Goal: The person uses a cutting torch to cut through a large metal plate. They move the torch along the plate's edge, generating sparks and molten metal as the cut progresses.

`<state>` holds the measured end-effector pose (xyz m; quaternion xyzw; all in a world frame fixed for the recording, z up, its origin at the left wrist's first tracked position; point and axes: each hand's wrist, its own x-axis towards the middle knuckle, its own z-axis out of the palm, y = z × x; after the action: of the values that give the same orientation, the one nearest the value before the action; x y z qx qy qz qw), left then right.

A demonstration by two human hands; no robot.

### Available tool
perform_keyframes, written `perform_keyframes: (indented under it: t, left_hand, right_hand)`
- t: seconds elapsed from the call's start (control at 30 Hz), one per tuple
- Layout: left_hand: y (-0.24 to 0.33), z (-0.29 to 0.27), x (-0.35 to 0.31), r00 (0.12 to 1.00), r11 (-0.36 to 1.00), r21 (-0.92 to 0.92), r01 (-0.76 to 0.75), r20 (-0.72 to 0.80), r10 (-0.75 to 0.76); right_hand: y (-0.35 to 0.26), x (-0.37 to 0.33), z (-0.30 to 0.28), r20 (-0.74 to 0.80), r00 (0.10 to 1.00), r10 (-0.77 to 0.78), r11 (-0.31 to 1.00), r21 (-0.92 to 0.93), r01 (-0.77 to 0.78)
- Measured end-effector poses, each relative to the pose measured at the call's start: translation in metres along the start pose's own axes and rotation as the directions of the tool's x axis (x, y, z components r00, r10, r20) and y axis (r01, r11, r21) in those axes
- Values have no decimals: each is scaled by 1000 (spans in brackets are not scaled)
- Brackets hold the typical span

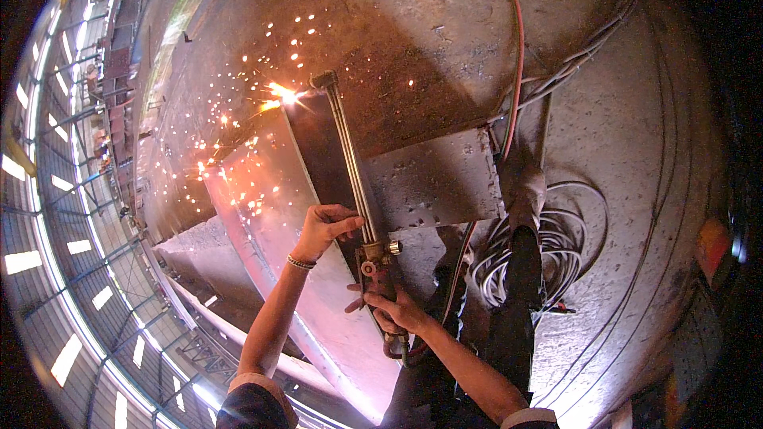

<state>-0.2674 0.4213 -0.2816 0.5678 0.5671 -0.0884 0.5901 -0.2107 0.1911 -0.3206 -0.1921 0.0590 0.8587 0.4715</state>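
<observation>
A long cutting torch slants away from me, its angled head next to a bright flame at the far end of a steel beam. My right hand is closed around the torch's handle, just below the brass valve knobs. Farther up, my left hand pinches the torch's thin tubes between thumb and fingers; a bracelet circles that wrist. Sparks scatter from the flame to the left. Glare hides the exact spot where the flame meets the steel.
A dark steel plate lies right of the torch. Coiled hose rests on the floor beside my leg. One red hose and a bundle of grey cables cross the floor. Roof windows line the left.
</observation>
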Motion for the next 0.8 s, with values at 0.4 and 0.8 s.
perform_keyframes:
  t: [0.4, 0.8]
  left_hand:
    - [-3, -3, -1, 1000, 1000, -1, 2, 16, -2]
    - [88, 83, -40, 755, 526, 636, -564, 141, 640]
  right_hand:
    - [3, 0, -2, -8, 1000, -3, 1000, 1, 3]
    - [-23, -22, 0, -139, 989, -46, 999, -22, 43]
